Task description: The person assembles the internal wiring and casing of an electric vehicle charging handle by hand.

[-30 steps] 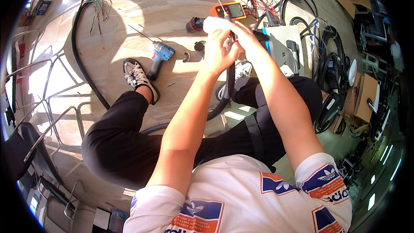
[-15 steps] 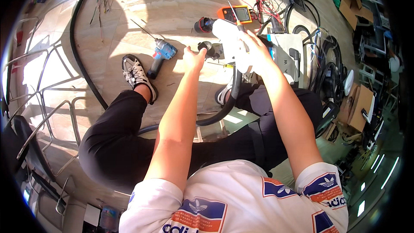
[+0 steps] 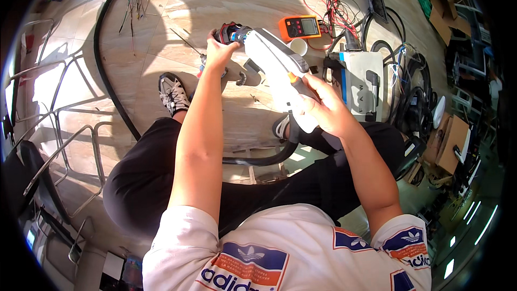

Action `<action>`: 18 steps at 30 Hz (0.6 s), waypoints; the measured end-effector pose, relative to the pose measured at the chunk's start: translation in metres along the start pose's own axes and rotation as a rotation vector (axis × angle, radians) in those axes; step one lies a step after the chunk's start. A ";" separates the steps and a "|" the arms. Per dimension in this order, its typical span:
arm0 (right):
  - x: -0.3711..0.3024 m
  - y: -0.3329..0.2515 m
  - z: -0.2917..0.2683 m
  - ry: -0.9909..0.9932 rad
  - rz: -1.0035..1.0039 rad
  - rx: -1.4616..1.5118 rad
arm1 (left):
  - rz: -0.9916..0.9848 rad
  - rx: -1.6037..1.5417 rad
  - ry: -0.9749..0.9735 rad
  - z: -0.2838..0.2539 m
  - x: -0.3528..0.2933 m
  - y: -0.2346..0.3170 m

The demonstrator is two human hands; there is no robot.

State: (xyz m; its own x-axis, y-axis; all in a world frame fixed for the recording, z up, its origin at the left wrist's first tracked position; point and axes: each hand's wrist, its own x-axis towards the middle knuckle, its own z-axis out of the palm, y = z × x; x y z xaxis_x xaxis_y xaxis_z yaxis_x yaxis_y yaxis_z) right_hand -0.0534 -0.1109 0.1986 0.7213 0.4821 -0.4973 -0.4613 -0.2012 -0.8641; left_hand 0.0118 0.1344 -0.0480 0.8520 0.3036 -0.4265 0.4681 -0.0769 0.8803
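Note:
A white charging gun [image 3: 261, 64] lies slantwise between my hands, above the floor. My left hand [image 3: 219, 54] is closed round its round black-and-red connector end [image 3: 231, 31]. At the gun's lower end, my right hand [image 3: 326, 108] grips the white handle together with a screwdriver [image 3: 295, 79], whose shaft lies along the gun. A thick black cable [image 3: 269, 159] curves below the gun, over by my legs. A small curved black part [image 3: 242, 79] rests on the floor under the gun. My left forearm partly hides a blue cordless drill [image 3: 224, 71].
An orange meter [image 3: 301, 26] with tangled red and black leads [image 3: 335, 8] sits beyond the gun, beside a white cylinder [image 3: 298, 47]. To the right stand a grey-white case [image 3: 363, 81] and coiled black cables [image 3: 412, 81]. Metal chair frames [image 3: 94, 145] are at left.
My left hand has moved up and left, from the small black part onto the connector end. The gun has shifted left and toward me, with my right hand and the screwdriver along.

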 end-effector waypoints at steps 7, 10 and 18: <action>-0.034 0.009 -0.003 0.460 -0.020 0.006 | 0.129 -0.028 0.169 -0.040 -0.029 0.046; -0.029 0.021 0.005 0.666 -0.244 -0.192 | 0.208 0.058 0.227 -0.064 -0.042 0.071; -0.017 0.024 -0.031 0.536 -0.024 0.037 | 0.364 0.029 0.432 -0.105 -0.141 0.134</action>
State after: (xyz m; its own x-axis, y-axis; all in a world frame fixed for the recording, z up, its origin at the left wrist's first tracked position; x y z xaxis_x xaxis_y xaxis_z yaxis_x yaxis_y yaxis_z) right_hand -0.0604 -0.1505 0.1843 0.8900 -0.0185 -0.4556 -0.4524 -0.1603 -0.8773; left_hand -0.0704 0.1806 0.1515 0.7891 0.6134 0.0325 0.1735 -0.2733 0.9462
